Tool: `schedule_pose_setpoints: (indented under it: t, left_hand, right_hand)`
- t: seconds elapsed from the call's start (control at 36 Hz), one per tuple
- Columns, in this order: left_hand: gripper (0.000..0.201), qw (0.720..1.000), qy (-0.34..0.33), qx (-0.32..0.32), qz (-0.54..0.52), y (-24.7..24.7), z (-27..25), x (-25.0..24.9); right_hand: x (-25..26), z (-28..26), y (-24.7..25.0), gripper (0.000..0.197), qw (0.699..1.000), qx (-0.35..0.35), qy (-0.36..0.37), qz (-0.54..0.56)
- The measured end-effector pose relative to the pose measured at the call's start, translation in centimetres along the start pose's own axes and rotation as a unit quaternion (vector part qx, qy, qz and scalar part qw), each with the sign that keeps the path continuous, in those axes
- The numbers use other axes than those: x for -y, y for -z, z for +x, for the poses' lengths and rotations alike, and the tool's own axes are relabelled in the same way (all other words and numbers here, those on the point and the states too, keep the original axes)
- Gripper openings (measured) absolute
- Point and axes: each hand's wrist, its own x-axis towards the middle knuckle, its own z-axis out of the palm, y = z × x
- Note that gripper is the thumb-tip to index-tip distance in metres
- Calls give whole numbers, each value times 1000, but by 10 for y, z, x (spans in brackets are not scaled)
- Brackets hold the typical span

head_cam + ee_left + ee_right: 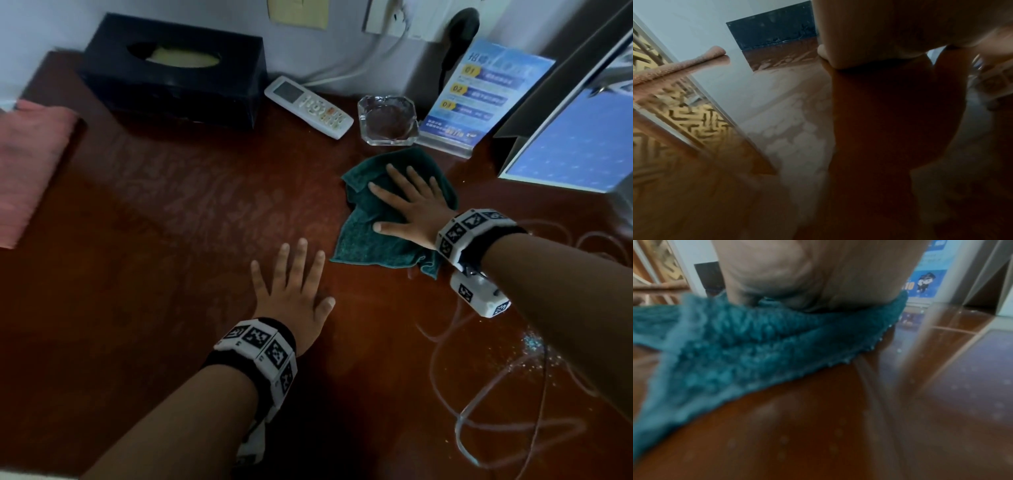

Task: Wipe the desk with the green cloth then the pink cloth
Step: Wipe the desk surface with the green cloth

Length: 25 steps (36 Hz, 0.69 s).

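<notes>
The green cloth (368, 236) lies rumpled on the dark wooden desk (154, 222), right of centre. My right hand (407, 209) presses flat on it with straight, spread fingers; in the right wrist view the palm (818, 280) sits on the cloth (740, 350). My left hand (291, 287) rests flat on the bare desk, fingers spread, a little left of the cloth and apart from it. The pink cloth (27, 164) lies folded at the desk's left edge, and shows as a pink roll (680, 66) in the left wrist view.
At the back stand a black tissue box (174, 68), a white remote (308, 106), a glass ashtray (387, 120) and a blue card in a stand (479, 96). A screen (579, 137) leans at the right. Thin cables (513, 394) trail over the desk's right front.
</notes>
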Motion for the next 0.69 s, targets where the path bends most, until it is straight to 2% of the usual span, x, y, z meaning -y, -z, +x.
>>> schedule_pose_setpoints:
  t: [0.11,0.33,0.69]
  left_hand:
    - [66,1000,0,3,-5,2,0,0]
    - [69,1000,12,20,-7,8,-1,-2]
    - [67,1000,14,27,-1,10,-2,-3]
  right_hand:
    - [-4,1,2,73,999,-6,-42,16]
    - [-16,-2,1,79,991,-22,-128,44]
    - [13,-22,-7,87,955,-31,-266,127]
